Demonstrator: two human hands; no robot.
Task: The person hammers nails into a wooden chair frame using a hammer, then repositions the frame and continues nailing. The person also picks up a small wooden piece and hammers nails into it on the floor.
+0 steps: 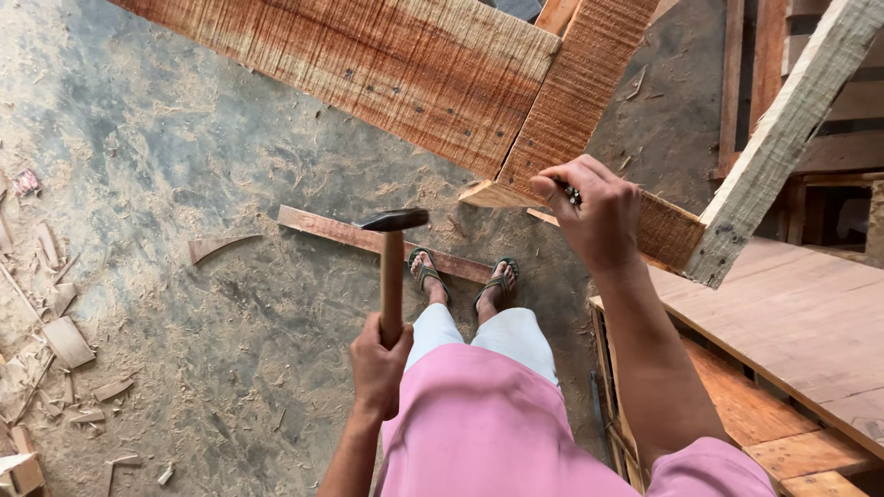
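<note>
1. Holding a hammer [391,267] by its handle, the left hand [378,364] is closed, below the wooden frame [516,92].
2. The right hand [599,216] pinches small nails [573,194] at the frame's corner.
3. Rows of nail heads already sit in the frame; this corner seems not yet nailed.

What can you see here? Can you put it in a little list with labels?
left hand: left hand grips a hammer by its wooden handle, head up
right hand: right hand pinches nails at the frame
frame: rough wooden frame, planks meeting at a corner
floor: floor dusty, with sawdust and scraps
strip: wooden strip on the floor by the feet
right side: wooden platform
</note>
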